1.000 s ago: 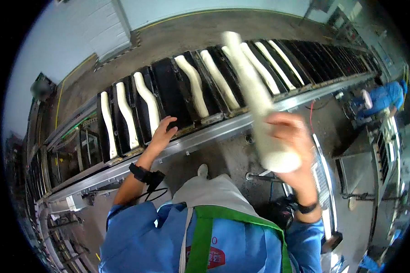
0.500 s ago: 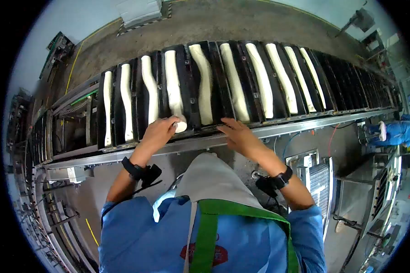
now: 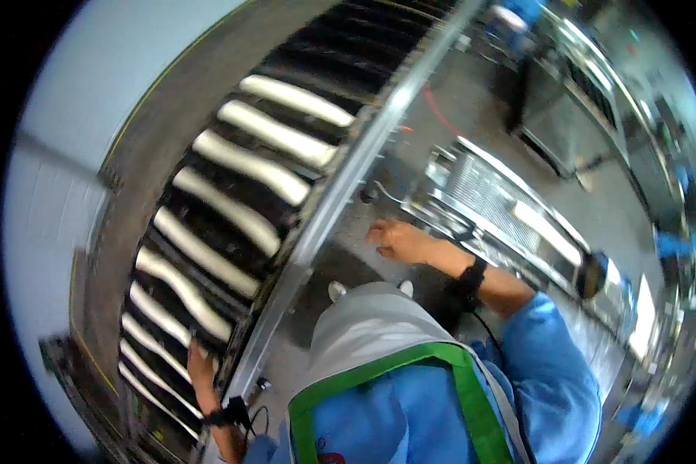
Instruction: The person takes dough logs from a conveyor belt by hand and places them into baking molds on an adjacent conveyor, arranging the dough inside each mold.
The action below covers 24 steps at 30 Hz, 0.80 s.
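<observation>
Long, pale dough-like rolls (image 3: 251,166) lie in separate black trays (image 3: 317,73) along a conveyor on the left. My left hand (image 3: 201,370) is at the near end of one roll (image 3: 158,313), over the conveyor's edge. Its fingers are blurred, and whether they touch the roll is unclear. My right hand (image 3: 398,240) hangs in the air between the conveyor and a mesh belt, fingers apart and loosely bent, holding nothing. Another pale roll (image 3: 549,232) lies on the mesh belt (image 3: 495,189), beyond my right hand.
The conveyor's metal rail (image 3: 325,216) runs diagonally past my front. Further right stands a metal machine (image 3: 572,116). A person in blue (image 3: 518,15) is at the top right. A red hose (image 3: 441,112) hangs near the rail.
The view has swung right, bringing the mesh belt further into sight. My right hand has moved away from the trays. My left hand remains near the tray ends, no longer clearly against a roll.
</observation>
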### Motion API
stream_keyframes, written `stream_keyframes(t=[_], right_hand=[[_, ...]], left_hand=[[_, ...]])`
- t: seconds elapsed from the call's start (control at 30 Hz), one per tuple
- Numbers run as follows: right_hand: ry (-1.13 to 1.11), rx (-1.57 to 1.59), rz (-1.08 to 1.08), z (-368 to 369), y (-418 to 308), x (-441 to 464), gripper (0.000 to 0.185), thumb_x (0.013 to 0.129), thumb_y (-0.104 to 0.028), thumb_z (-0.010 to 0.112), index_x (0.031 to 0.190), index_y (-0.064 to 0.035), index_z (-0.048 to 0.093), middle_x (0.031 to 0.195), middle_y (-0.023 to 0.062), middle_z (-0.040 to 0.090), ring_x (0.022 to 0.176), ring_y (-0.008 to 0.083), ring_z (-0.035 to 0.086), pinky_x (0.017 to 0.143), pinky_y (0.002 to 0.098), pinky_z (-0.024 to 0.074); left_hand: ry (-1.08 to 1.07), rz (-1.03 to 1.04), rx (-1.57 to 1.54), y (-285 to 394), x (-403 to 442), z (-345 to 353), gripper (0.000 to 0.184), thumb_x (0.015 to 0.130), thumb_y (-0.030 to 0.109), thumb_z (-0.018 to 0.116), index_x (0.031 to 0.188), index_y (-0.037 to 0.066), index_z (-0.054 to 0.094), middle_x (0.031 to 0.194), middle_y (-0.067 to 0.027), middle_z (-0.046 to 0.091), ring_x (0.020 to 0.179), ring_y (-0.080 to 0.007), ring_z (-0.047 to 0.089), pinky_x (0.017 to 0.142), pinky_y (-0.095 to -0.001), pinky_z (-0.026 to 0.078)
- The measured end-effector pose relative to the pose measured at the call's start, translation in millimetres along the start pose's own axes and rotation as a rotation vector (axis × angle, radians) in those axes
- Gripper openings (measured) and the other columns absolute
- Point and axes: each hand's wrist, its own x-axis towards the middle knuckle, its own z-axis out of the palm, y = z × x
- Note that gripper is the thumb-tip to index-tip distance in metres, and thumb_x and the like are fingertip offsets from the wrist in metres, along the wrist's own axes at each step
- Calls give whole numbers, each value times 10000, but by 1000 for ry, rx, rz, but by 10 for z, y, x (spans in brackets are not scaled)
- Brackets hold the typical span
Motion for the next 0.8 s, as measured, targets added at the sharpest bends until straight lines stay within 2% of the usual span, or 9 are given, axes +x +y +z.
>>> stream_keyframes(t=[0.07,0.13,0.23,0.3,0.33,0.4,0.53,0.67,0.8], right_hand=[[-123,-132,217,-198,229,-353,345,666,-98,565,1001,-67,487,1046,119,454,945,312,440,792,369,385],[-2,-211,391,-541,485,-807,364,663,-117,575,1012,-77,483,1054,114,445,955,309,432,798,377,380],[162,-412,730,-773,965,-1373,472,644,-171,608,1079,-107,439,1091,121,404,1008,316,390,808,418,366],[252,-456,924,-962,1427,-1823,561,652,-102,574,1164,-142,349,1188,123,345,1039,335,369,815,449,359],[271,-548,1028,-901,1595,-1870,606,643,-81,567,1191,-153,319,1223,116,317,1070,330,351,823,472,347],[247,-500,1074,-913,1919,-2104,658,615,-91,594,1203,-156,305,1163,112,392,1033,325,403,810,471,351],[285,-632,999,-948,1972,-2030,271,662,-116,490,933,-110,494,902,93,537,909,280,482,764,472,357],[259,-562,913,-1069,1981,-1839,306,628,-193,574,906,-105,482,901,98,534,916,296,475,755,492,357],[451,-229,777,-1270,2025,-1899,393,572,-213,641,884,-54,462,861,162,536,846,343,500,697,431,407]], left_hand=[[-57,-114,-63,20,41,-234,420,724,96,527,1121,14,418,1052,-202,484,953,-323,469,802,-347,362],[25,-118,65,283,194,-490,332,765,140,494,1060,-9,461,994,-207,513,867,-323,504,742,-344,386],[191,211,61,797,534,-571,307,794,172,456,1036,-16,468,951,-189,530,851,-317,511,726,-337,393],[162,74,-5,1788,611,-514,278,787,142,461,1022,-5,480,969,-186,528,906,-309,504,746,-336,393],[233,220,-37,1687,846,-266,270,777,147,477,1009,10,496,966,-176,532,900,-312,503,754,-332,392],[151,393,-183,2223,990,-70,259,769,145,484,992,17,510,975,-167,533,904,-316,495,773,-328,383],[9,404,-282,3518,698,86,267,758,176,499,980,28,513,932,-156,544,872,-303,509,755,-326,392],[46,607,-368,3968,669,588,255,758,192,513,964,43,528,887,-139,565,823,-285,537,702,-333,416],[-34,582,-468,4235,527,605,244,754,192,519,948,46,540,883,-142,567,827,-268,543,696,-324,417]])
